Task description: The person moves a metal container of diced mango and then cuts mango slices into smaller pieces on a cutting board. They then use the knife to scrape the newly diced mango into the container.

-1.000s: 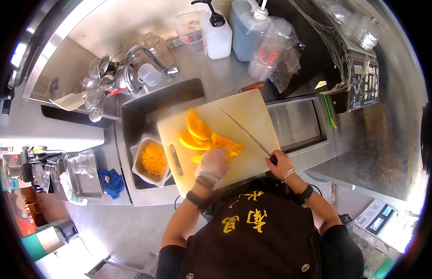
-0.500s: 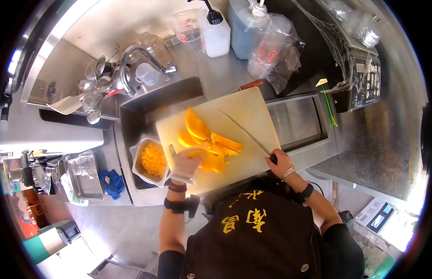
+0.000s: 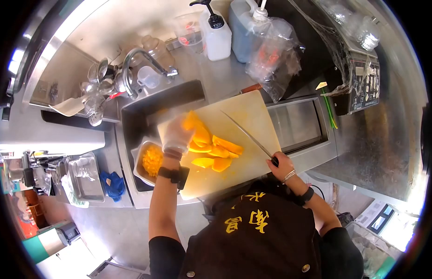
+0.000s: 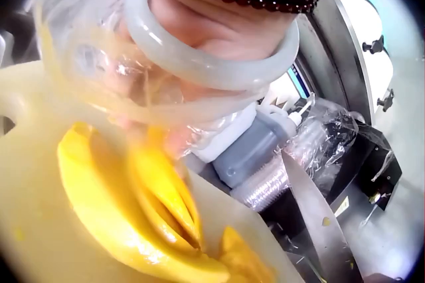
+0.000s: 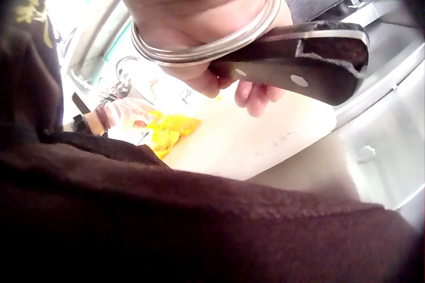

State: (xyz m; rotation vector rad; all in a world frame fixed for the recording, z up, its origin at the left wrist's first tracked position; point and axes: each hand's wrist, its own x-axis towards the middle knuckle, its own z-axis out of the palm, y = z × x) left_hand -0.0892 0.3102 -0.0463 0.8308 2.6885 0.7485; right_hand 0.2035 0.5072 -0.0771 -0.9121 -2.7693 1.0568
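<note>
Orange-yellow mango slices lie on a pale cream cutting board mid-frame, the knife has a black handle with silver rivets, a white pump bottle stands top centre, a blue cloth sits lower left, and yellow characters mark the dark brown apron below.

The gloved left hand has travelled from the near edge of the cutting board up along its left side, beside the tub of diced mango. It now lies over the mango halves at the far left corner. The cut mango slices it covered a second ago lie exposed.
</note>
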